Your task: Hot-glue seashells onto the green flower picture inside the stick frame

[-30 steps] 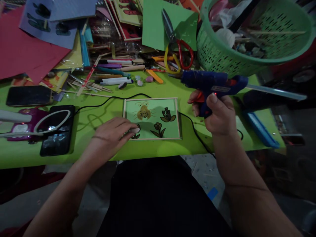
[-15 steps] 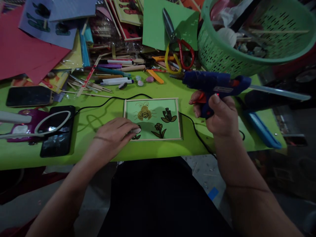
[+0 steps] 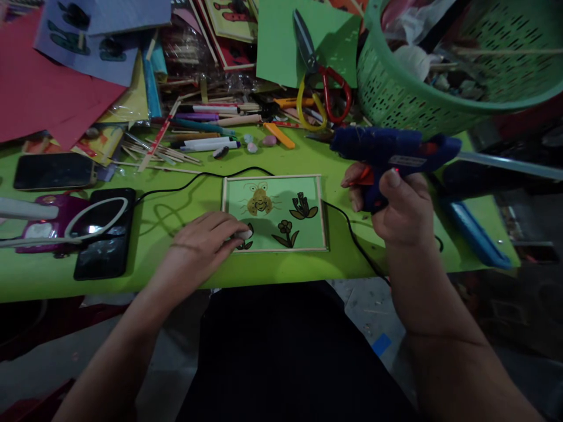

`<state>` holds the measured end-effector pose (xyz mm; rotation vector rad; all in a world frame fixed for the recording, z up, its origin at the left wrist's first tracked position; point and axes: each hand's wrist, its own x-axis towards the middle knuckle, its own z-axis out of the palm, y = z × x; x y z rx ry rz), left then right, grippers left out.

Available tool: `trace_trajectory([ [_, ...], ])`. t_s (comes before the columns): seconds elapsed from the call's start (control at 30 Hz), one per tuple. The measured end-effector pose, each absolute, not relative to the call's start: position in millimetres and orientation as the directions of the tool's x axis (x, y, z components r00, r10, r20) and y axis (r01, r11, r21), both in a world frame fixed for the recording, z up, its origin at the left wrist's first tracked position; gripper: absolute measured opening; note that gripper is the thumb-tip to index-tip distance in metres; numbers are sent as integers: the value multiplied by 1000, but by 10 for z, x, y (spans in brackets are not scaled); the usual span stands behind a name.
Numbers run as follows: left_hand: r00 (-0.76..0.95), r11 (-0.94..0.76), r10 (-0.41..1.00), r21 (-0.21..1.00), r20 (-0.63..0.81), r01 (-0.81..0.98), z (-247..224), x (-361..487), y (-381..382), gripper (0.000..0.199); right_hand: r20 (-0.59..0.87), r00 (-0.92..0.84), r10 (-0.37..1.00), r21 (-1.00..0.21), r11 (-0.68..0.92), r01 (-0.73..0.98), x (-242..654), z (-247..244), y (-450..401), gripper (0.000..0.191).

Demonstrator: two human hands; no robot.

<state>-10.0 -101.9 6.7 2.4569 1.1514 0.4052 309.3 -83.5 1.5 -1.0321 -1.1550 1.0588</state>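
Note:
A green picture card [image 3: 275, 234] edged with thin wooden sticks lies on the table, bearing a brown beetle and several dark flowers. Over its lower left corner rests my left hand [image 3: 204, 243], fingers closed on a small pale pebble [image 3: 243, 234] held against or just above the card; exact contact is hidden. My right hand [image 3: 398, 199] grips a blue glue gun [image 3: 396, 149] by its handle, a finger at the orange trigger. The nozzle points left, above and right of the card, and a clear glue stick [image 3: 505, 164] sticks out of its back.
Scissors [image 3: 310, 64] lie on green paper beside a green basket [image 3: 417, 99]. Pens [image 3: 211, 144], wooden sticks and several pebbles [image 3: 251, 146] spread behind the card. Two phones [image 3: 105, 234] [image 3: 55, 171] and a purple device [image 3: 48, 217] sit at left. A black cord [image 3: 352, 231] runs near the card.
The glue gun and my right hand appear slightly farther right. My left hand stays at the card's lower left corner with the pebble. The whole view has shifted a little.

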Motion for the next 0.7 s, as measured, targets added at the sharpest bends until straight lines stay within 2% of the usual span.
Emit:
trace_trajectory([
  [0.17,616,-571,785,461,65,679,86,-121,-1030,17,217,74,973,-961,227,-161,3104,6,-842,27],
  [0.7,607,-554,791,508,74,660,58,-95,-978,16,171,136,976,-976,187,-111,3117,0,-855,34],
])
